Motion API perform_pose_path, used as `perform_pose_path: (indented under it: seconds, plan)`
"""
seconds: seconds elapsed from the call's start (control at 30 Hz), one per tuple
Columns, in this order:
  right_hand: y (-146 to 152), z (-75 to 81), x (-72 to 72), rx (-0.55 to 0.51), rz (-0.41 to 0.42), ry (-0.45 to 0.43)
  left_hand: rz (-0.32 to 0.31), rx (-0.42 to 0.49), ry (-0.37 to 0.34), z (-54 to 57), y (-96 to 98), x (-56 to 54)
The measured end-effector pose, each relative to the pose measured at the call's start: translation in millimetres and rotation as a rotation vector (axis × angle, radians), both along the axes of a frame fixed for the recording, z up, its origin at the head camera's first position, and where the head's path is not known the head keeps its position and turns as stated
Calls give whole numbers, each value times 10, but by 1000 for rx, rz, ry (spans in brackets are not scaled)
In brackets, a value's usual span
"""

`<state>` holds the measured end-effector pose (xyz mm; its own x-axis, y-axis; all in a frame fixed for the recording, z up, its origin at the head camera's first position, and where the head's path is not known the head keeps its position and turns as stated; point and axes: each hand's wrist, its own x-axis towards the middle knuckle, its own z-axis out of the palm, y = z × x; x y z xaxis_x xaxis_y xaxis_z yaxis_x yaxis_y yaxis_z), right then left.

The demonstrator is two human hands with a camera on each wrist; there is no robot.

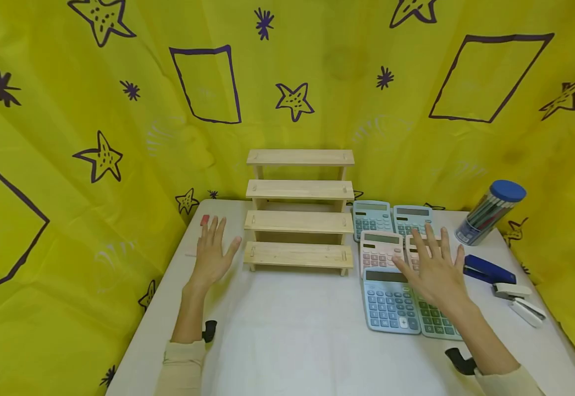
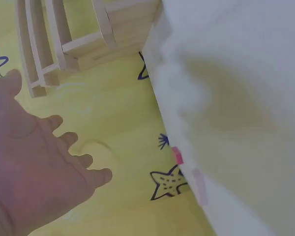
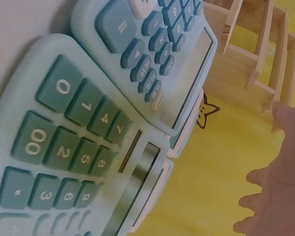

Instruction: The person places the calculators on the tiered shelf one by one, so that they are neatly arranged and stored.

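Observation:
My left hand (image 1: pixel 212 257), fingers spread and holding nothing, is over the left side of the table, close to a small red block (image 1: pixel 205 220). Spread in the same way, my right hand (image 1: pixel 438 275) hovers over calculators at the right. Nearest it are a blue calculator (image 1: pixel 391 301) and a green calculator (image 3: pixel 73 132) in the front row. A pink calculator (image 1: pixel 380 250) and another partly hidden by the fingers form the middle row. Two light blue calculators (image 1: pixel 371 215) lie at the back. A wooden four-step rack (image 1: pixel 299 223) stands between the hands.
Right of the calculators stands a clear tube of pencils (image 1: pixel 487 214) with a blue lid. In front of it lie a blue stapler (image 1: pixel 489 269) and a white stapler (image 1: pixel 520 302). A yellow curtain (image 1: pixel 332 66) hangs behind the white table (image 1: pixel 287 330). A pale stick (image 1: pixel 191 254) lies at the left.

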<state>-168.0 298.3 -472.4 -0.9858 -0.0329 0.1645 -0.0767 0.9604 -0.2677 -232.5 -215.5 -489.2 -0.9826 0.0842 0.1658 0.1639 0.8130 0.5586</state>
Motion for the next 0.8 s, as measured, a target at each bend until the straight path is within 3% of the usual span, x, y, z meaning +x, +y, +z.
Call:
perform_pose_path:
  seconds: [0.27,0.53,0.67,0.8]
  plan:
    - [111,-25,213,-35,-16,1,-13,340,-42,-62,103,18]
    - [234,-114,468,-64,-46,-49,-13,587,-73,-129,206,51]
    - [285,-171,588,-101,-73,-113,-12,726,-129,-166,263,27]
    - [345,-221,685,-132,-104,-204,1,844,-229,-155,322,16]
